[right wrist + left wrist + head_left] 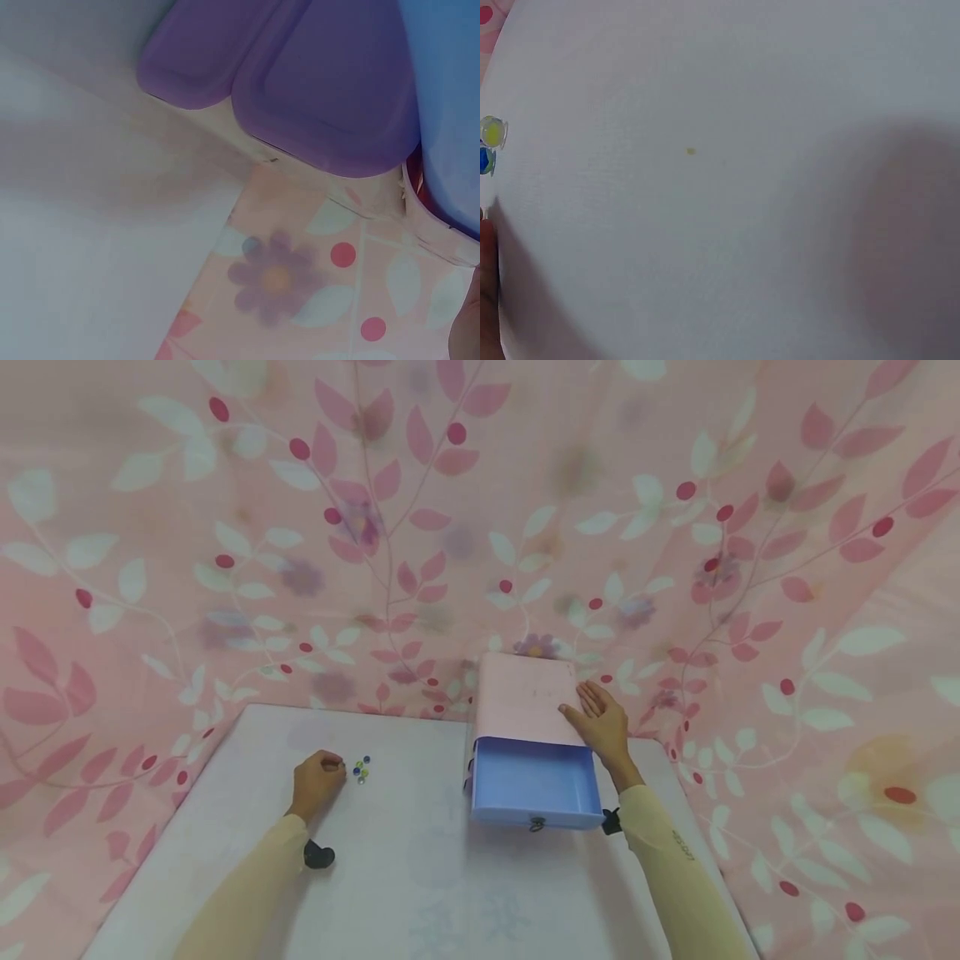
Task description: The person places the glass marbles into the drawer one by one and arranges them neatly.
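Beside a small cluster of glass marbles (361, 770), my left hand (317, 783) is low over the white table with thumb and fingertips together. A clear edge shows at its fingertips in the left wrist view, where most of the hand is out of frame, so it appears to pinch a marble. Yellow and blue centres show in two clear marbles (493, 133) there. My right hand (606, 727) rests on the right edge of a pink box (528, 697), its fingers extended. The box's blue drawer (537, 817) is pulled out toward me, with a small metal clasp on its front.
The white table (397, 860) carries the box right of centre and the marbles to the left. Floral pink cloth (420, 568) hangs behind and on both sides. Purple rounded panels (322, 97) show beside the blue drawer in the right wrist view.
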`<state>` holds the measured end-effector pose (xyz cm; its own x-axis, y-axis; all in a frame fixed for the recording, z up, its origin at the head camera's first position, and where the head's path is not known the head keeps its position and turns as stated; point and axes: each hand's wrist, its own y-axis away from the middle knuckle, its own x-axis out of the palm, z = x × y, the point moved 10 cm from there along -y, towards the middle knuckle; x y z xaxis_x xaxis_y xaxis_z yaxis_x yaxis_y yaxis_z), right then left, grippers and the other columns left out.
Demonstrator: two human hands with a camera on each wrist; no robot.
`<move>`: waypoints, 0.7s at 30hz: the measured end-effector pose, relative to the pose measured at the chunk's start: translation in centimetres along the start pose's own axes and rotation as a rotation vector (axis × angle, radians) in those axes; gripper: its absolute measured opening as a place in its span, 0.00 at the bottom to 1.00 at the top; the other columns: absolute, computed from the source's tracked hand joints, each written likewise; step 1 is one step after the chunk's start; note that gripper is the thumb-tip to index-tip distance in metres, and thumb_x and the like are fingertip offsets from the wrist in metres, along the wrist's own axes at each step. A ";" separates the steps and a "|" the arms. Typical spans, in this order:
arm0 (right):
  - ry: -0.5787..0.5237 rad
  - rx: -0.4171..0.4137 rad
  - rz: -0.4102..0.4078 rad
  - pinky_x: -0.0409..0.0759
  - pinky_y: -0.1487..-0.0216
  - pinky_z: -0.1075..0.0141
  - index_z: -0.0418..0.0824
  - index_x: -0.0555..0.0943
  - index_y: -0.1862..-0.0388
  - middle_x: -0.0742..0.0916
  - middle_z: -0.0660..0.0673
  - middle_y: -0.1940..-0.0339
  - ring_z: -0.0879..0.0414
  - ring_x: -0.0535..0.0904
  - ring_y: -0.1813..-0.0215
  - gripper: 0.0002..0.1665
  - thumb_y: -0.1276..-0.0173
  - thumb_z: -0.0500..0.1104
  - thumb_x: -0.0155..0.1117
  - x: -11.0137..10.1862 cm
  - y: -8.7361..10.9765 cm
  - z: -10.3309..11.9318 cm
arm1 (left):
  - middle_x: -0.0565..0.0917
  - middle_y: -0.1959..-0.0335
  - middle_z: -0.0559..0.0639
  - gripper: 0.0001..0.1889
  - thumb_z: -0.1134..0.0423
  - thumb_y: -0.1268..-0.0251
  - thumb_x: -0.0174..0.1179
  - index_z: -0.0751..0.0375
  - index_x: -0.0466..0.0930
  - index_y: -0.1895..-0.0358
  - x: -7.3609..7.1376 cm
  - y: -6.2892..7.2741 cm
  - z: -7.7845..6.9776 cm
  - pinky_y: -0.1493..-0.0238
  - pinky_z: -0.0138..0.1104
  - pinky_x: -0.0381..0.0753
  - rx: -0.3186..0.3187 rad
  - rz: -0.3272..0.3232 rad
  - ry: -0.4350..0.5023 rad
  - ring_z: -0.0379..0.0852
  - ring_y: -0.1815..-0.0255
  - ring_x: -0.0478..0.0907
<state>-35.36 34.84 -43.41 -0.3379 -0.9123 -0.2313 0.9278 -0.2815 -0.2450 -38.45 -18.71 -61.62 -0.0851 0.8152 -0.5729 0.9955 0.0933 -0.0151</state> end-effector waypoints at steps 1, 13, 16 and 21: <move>-0.002 0.002 0.003 0.70 0.37 0.69 0.34 0.65 0.28 0.74 0.42 0.31 0.54 0.70 0.31 0.51 0.48 0.43 0.80 0.0 0.1 0.0 | 0.83 0.58 0.64 0.13 0.68 0.38 0.60 0.69 0.77 0.51 -0.1 0.0 0.0 0.53 0.47 0.78 0.001 0.003 -0.003 0.58 0.57 0.80; 0.007 0.006 0.001 0.70 0.37 0.69 0.34 0.65 0.28 0.75 0.42 0.31 0.54 0.70 0.31 0.51 0.48 0.44 0.80 -0.1 0.3 0.2 | 0.82 0.54 0.62 0.12 0.69 0.35 0.61 0.66 0.81 0.49 -0.3 -0.2 -0.6 0.49 0.46 0.78 0.026 0.021 0.015 0.55 0.53 0.78; 0.024 0.004 -0.002 0.70 0.38 0.69 0.34 0.65 0.28 0.75 0.43 0.31 0.54 0.70 0.31 0.51 0.48 0.45 0.80 -0.1 0.3 0.1 | 0.83 0.56 0.60 0.12 0.66 0.35 0.63 0.65 0.81 0.51 -0.3 -0.4 -0.8 0.51 0.44 0.78 0.035 0.012 0.021 0.54 0.55 0.79; 0.045 -0.002 -0.001 0.70 0.38 0.68 0.34 0.65 0.28 0.75 0.43 0.31 0.54 0.71 0.32 0.51 0.48 0.45 0.80 -0.1 0.3 0.2 | 0.85 0.59 0.57 0.12 0.63 0.38 0.66 0.63 0.82 0.54 -0.5 -0.7 -1.4 0.54 0.40 0.78 0.073 -0.016 0.043 0.52 0.57 0.80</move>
<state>-35.04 34.81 -43.29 -0.3460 -0.8977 -0.2729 0.9270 -0.2821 -0.2473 -39.15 -18.37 -60.17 -0.1012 0.8376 -0.5368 0.9942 0.0658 -0.0848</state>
